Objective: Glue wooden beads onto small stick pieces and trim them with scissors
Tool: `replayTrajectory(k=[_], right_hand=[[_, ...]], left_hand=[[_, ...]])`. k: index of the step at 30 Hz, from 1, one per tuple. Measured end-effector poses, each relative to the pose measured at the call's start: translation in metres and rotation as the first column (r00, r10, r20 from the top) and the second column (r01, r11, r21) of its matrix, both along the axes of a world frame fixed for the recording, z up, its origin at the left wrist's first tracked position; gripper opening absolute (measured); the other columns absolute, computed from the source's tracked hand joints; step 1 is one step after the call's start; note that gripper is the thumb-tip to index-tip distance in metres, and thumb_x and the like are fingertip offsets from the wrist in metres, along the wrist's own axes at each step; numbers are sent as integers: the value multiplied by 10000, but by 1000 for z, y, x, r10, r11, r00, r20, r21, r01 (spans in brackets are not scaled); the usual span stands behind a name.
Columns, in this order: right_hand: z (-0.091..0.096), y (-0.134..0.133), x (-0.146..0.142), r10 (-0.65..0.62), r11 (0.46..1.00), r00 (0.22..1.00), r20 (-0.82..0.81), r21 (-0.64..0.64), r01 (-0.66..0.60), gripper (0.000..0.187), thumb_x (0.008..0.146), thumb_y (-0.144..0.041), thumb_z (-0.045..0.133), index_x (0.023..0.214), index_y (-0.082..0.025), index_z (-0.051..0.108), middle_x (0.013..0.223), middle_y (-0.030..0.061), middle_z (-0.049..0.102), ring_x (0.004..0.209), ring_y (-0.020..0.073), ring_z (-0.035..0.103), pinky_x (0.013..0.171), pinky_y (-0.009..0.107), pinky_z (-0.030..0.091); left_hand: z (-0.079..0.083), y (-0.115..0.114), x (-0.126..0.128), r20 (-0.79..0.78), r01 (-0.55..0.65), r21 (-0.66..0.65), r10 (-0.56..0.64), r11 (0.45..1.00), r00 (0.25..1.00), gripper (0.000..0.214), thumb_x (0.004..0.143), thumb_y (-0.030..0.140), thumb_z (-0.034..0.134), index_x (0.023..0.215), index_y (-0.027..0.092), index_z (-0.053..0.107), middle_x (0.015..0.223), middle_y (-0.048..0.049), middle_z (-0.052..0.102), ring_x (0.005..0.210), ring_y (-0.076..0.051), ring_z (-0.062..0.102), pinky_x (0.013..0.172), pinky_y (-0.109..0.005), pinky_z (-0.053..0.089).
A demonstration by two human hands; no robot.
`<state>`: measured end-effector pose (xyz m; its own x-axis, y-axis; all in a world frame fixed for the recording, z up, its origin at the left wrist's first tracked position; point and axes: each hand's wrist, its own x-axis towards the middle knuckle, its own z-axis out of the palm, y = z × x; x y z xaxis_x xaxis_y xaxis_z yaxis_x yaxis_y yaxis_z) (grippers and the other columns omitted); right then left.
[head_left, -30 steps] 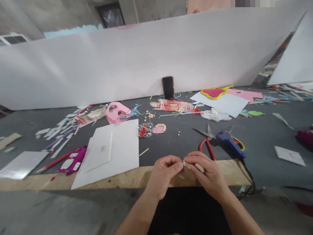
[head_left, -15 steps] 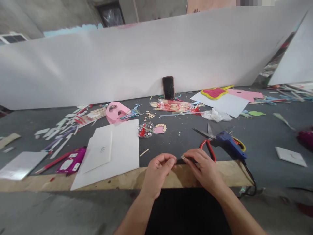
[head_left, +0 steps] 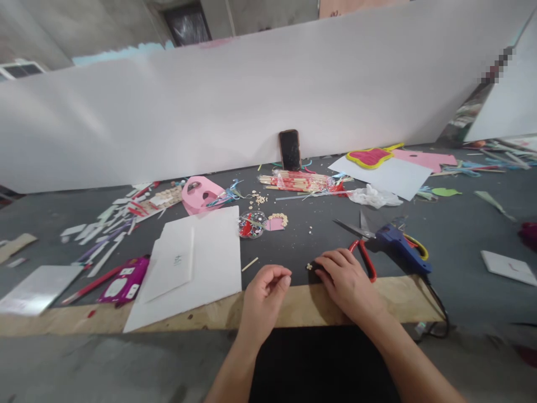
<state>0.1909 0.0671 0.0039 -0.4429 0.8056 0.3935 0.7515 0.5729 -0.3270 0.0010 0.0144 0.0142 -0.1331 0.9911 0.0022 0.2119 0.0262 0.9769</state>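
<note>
A small cluster of pale beige bits (head_left: pixel 309 267) lies on the dark tabletop near its front edge. Just right of it, my right hand (head_left: pixel 342 280) rests low on the table, fingers loosely curved and parted from the thumb, and no held thing shows. To the left, my left hand (head_left: pixel 266 294) hovers by the wooden edge with thumb and forefinger tips together in a pinch; anything between them is too small to make out. Beyond the hands sits a pink piece of card (head_left: pixel 275 224) with beige bits along its rim, beside a round clear dish (head_left: pixel 252 225) of red and shiny bits.
Scissors (head_left: pixel 364 246) and a blue glue gun (head_left: pixel 400 246) with a cable lie right of my right hand. White board (head_left: pixel 213 252) and a purple packet (head_left: pixel 125 281) are at left. A phone (head_left: pixel 290 150) leans on the white partition behind bundled sticks (head_left: pixel 297 181).
The beige bits at my right fingertips now lie free on the table. My right hand has loosened and spread beside them; my left hand has drawn slightly left, still pinched.
</note>
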Motion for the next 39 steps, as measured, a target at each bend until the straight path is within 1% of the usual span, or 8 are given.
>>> replayTrajectory(k=[5,10,15,19,24,29,34,39], right_hand=[[-1,-2,6,-4,1000,1000,3,-29,4,203,855,-179,522,1008,-166,654,987,110,643,966,254,548,859,421,487],[-3,-5,11,-14,999,999,-44,-44,12,233,857,-179,514,1059,-173,631,1032,107,632,984,244,569,858,408,503],[-1,-5,10,5,999,998,-67,-49,-8,273,842,-178,531,1097,-197,628,1050,104,637,1001,247,567,857,416,508],[3,-2,2,58,997,998,-12,-42,-58,228,836,-147,542,1018,-212,664,1015,87,644,982,241,551,865,410,489],[2,3,-4,65,997,998,6,-50,-65,187,847,-175,546,942,-235,695,983,81,660,958,239,557,842,421,484],[2,5,-4,49,996,999,14,-68,-48,189,825,-183,576,977,-203,686,989,92,673,965,264,560,850,453,481],[3,8,-2,17,997,1000,1,-71,-16,449,794,-262,628,1218,-137,552,1102,144,639,1031,284,561,866,453,490],[-2,9,8,-46,996,997,-69,-80,40,515,828,-303,580,1313,-194,445,1170,138,596,1072,277,573,875,448,494]], left_hand=[[7,8,0,-304,78,-9,-77,997,950,133,826,241,531,867,210,654,945,-47,646,849,-179,604,731,-272,461],[13,16,6,-579,192,-29,-173,981,797,166,845,215,510,925,216,656,965,-52,666,905,-207,606,795,-320,457],[11,24,12,-712,234,-24,-181,972,678,213,863,210,504,1025,183,640,1031,-80,664,977,-241,577,869,-373,440],[11,30,10,-774,269,3,-168,963,610,232,863,197,503,1046,178,645,1033,-86,666,983,-247,565,873,-384,438],[15,36,-14,-826,209,55,-73,976,560,224,862,216,498,998,205,675,1035,-85,674,978,-248,574,869,-387,445],[23,36,-50,-859,32,116,84,993,505,261,875,223,449,1022,185,662,1077,-106,661,1004,-269,578,897,-422,445],[27,30,-55,-840,-16,170,154,985,520,276,863,198,451,1073,186,630,1114,-111,639,1036,-274,570,908,-432,452],[23,28,-30,-770,101,116,25,988,638,279,842,199,515,1100,217,620,1179,-85,617,1104,-248,551,952,-411,438]])
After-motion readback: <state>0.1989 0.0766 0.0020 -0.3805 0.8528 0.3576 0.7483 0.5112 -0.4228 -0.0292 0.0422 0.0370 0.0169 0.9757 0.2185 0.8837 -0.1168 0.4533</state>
